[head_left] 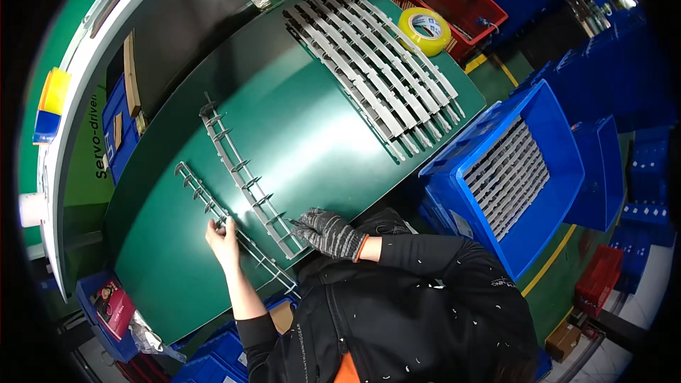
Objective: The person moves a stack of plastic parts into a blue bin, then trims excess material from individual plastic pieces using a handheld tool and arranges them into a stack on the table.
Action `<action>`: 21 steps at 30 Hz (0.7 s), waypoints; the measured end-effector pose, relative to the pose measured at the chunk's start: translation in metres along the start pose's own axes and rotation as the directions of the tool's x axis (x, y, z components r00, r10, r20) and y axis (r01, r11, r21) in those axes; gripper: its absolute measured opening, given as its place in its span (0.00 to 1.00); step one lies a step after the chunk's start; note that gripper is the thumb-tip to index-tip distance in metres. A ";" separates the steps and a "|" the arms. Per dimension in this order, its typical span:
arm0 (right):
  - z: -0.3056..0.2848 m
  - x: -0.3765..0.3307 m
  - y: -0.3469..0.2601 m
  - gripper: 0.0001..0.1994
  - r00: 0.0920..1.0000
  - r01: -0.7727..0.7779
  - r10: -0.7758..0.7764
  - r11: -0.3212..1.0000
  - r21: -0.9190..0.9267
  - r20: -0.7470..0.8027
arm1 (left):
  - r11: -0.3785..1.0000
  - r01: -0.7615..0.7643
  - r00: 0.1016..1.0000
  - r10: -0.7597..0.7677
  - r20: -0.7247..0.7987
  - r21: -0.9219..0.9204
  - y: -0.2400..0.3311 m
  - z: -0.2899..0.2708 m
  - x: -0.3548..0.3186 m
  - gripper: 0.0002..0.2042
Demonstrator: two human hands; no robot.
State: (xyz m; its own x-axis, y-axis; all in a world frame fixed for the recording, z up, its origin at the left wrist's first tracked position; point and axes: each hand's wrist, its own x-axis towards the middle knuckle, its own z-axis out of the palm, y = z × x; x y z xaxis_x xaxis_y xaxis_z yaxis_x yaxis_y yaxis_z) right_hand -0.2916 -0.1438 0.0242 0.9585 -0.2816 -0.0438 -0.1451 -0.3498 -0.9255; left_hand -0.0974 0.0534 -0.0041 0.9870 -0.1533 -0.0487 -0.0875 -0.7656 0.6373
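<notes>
Two long, narrow metal strips with several small cross tabs lie side by side on the green table (152,269). My left hand (224,241), bare, has its thumb and fingers closed around the middle of the left strip (197,188). The lower end of that strip reaches the table's near edge. My right hand (332,234), in a grey striped knit glove, is at the lower end of the right strip (241,167). Its fingers are drawn together, with the tips on the strip's side; the glove partly hides the contact.
Several pale metal strips (376,64) lie in a row at the table's far right, beside a yellow tape roll (424,31). A red crate (454,0) stands behind. At right, a blue bin (560,163) holds more strips. Another blue bin (96,315) sits at lower left.
</notes>
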 end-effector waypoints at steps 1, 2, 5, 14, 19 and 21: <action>0.005 -0.003 0.007 0.12 0.997 0.049 -0.043 0.994 0.094 -0.065 | 0.996 -0.013 1.000 0.012 0.021 0.085 0.016 0.010 0.001 0.35; 0.012 -0.009 0.007 0.12 0.975 0.172 -0.156 0.981 0.093 -0.160 | 0.982 -0.047 0.999 0.045 0.016 0.180 0.020 0.015 0.002 0.36; 0.021 -0.022 -0.004 0.12 0.994 -0.063 0.100 0.863 0.501 -0.048 | 0.951 -0.088 0.992 0.109 -0.057 0.295 0.009 0.022 0.007 0.37; -0.001 0.002 -0.020 0.10 0.968 -0.242 0.145 0.748 0.618 0.204 | 0.549 0.339 0.936 -0.112 0.334 -0.764 0.000 -0.079 -0.036 0.07; -0.003 0.028 -0.047 0.12 0.975 -0.198 0.187 0.463 0.864 0.123 | 0.450 0.574 0.742 0.068 0.667 -0.685 0.018 -0.070 -0.092 0.07; -0.016 0.033 -0.060 0.11 0.974 -0.228 0.135 0.565 0.793 0.183 | 0.486 0.664 0.644 0.016 0.765 -0.569 0.029 -0.057 -0.114 0.06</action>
State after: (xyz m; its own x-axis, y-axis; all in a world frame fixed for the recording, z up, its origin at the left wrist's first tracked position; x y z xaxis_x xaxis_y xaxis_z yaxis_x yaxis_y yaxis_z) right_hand -0.2555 -0.1463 0.0842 0.9586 -0.1582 -0.2368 -0.1056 0.5747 -0.8116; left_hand -0.2049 0.0843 0.0644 0.5311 -0.5885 -0.6096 0.6893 -0.1183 0.7148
